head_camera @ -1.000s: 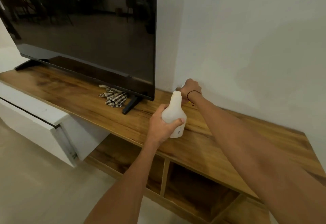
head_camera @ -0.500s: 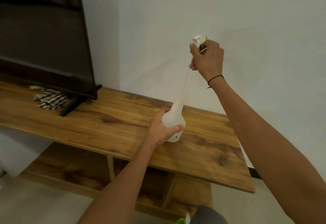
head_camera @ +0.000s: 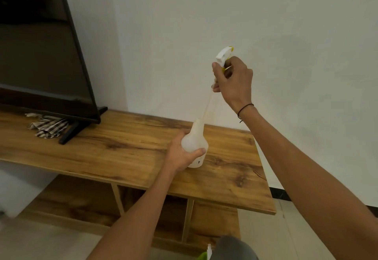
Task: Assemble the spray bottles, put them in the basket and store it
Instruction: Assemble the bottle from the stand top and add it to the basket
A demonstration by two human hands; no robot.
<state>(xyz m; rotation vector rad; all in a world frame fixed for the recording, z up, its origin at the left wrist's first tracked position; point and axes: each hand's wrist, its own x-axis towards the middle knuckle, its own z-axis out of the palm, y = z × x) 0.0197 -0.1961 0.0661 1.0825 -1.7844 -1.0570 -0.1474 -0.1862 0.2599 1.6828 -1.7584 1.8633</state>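
Note:
A white, cone-necked spray bottle (head_camera: 196, 137) stands upright on the wooden TV unit (head_camera: 126, 147). My left hand (head_camera: 181, 154) grips its round body. Above it, my right hand (head_camera: 233, 79) holds a white and yellow trigger sprayer head (head_camera: 223, 55). The head's thin dip tube (head_camera: 207, 104) hangs down at a slant, and its lower end is at the bottle's mouth. At the bottom edge a bit of white and green plastic (head_camera: 205, 254) shows beside my knee; what it belongs to is hidden.
A black TV (head_camera: 41, 55) on a stand fills the left, with a striped cloth (head_camera: 49, 126) under its corner. The unit's right end (head_camera: 266, 198) is close to the bottle. Open shelves (head_camera: 151, 214) lie below the top. A white wall stands behind.
My right hand lifted the sprayer head from the tabletop by the wall to above the bottle, with the tube's end at the mouth. My view swung right. My left hand kept its grip.

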